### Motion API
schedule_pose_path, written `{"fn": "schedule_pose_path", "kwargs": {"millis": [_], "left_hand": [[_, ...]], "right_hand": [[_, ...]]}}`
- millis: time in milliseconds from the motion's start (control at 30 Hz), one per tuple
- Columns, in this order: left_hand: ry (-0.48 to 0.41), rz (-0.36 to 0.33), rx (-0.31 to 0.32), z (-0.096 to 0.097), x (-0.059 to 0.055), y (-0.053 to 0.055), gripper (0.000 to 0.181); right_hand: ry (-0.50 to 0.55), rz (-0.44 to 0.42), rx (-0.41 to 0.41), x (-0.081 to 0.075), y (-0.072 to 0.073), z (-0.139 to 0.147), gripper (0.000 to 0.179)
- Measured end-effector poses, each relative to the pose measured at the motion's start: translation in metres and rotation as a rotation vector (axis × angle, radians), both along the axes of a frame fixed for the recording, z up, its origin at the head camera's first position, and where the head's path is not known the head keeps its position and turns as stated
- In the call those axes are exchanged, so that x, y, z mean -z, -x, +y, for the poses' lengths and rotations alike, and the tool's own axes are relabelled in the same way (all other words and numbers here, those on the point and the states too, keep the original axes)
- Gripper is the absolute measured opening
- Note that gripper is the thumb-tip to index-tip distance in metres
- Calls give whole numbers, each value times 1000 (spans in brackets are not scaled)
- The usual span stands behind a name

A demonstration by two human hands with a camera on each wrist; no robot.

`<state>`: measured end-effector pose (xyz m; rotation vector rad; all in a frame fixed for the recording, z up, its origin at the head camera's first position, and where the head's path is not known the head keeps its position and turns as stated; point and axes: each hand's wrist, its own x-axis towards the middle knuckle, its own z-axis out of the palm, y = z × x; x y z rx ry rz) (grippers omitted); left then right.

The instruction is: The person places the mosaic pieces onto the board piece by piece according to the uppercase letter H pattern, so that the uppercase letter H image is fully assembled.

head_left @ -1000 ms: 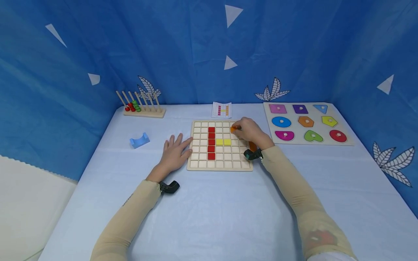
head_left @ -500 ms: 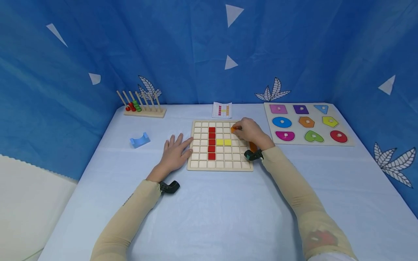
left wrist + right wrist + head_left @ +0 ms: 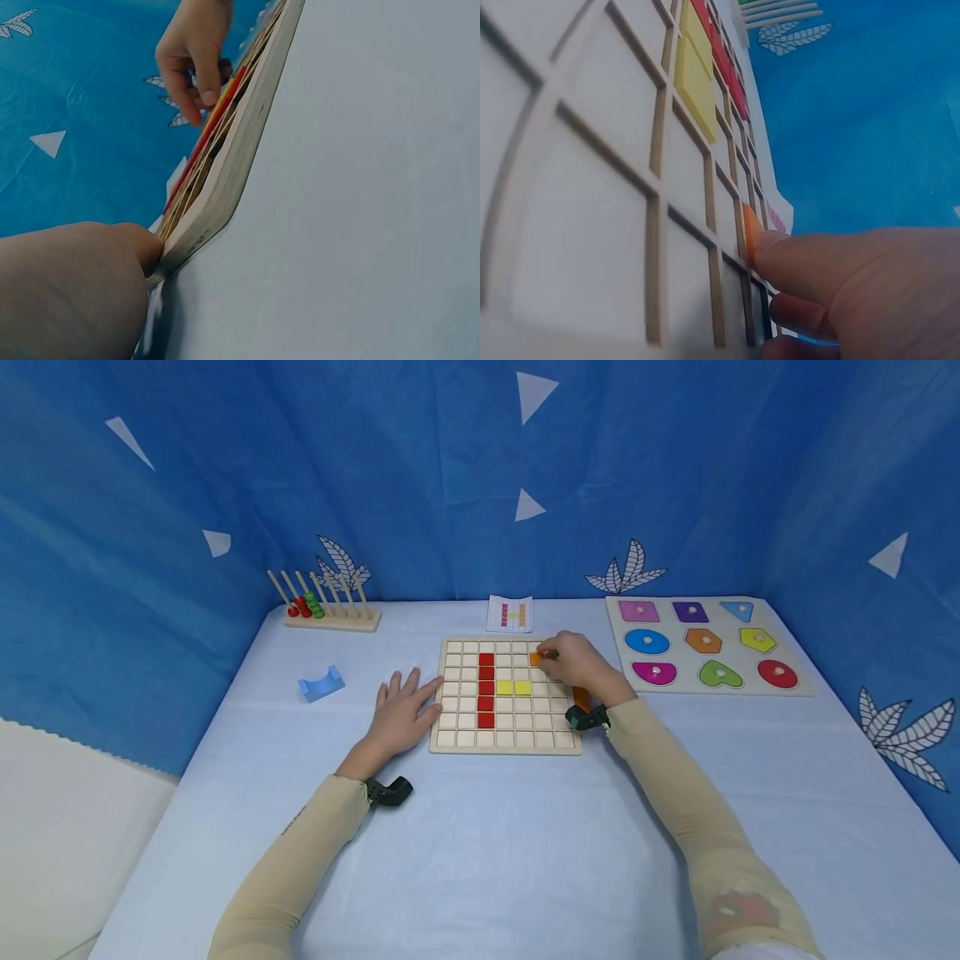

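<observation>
A wooden grid board (image 3: 510, 747) lies on the table, with a column of several red tiles (image 3: 486, 687) and two yellow tiles (image 3: 513, 687) set in its cells. At its upper right part, my right hand (image 3: 573, 660) pinches an orange tile (image 3: 535, 658) by a cell. In the right wrist view, the thumb (image 3: 802, 259) lies against that orange tile (image 3: 751, 229), with the other fingers curled below. My left hand (image 3: 401, 714) rests spread at the board's left edge, forefinger and thumb touching it. The left wrist view shows the board's side edge (image 3: 240, 150) close by the left thumb.
Behind the board lies a printed pattern card (image 3: 510, 613). A shape puzzle board (image 3: 705, 687) is at right, a bead-peg counter (image 3: 332, 622) at back left, a blue curved block (image 3: 322, 684) at left. An orange item (image 3: 581, 698) is half hidden under the right wrist.
My right hand and wrist have shifted very slightly to the right, fingertips still at the orange tile. My left hand has stayed in place.
</observation>
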<state>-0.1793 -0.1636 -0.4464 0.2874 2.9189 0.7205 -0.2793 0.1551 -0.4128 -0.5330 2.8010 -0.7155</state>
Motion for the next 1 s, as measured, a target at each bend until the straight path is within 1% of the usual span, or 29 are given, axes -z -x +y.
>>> {"fn": "schedule_pose_path", "kwargs": {"millis": [167,333,500,733,1000], "left_hand": [[-1,3,2,0,-1,0,57],[1,6,3,0,-1,0,57],[-5,6,1,0,0,-1,57],[-4,8,0,0,1,-1,57],[0,15,-1,-1,1,1,57]], "right_hand": [[-28,22,26,-5,-4,11,39],[-52,12,64,-6,-6,25,39],[-68,8,86,-5,-7,36,40],[-75,55,64,-7,-13,49,37],[-86,74,51,-8,-20,59,36]]}}
